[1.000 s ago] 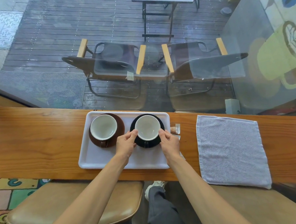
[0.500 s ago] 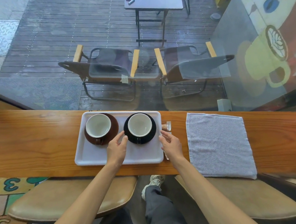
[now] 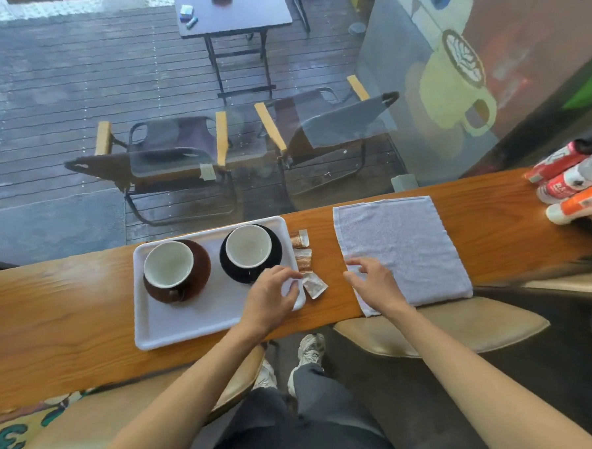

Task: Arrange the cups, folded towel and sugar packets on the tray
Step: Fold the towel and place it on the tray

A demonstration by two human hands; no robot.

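Two cups (image 3: 168,264) (image 3: 248,245) sit side by side on the tray (image 3: 190,322); packets (image 3: 305,258) lie just right of it, the towel (image 3: 405,249) farther right

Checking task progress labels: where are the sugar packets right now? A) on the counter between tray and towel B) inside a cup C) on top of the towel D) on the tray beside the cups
A: the sugar packets lie on the wooden counter, just past the tray edge and left of the towel, none on the tray yet.
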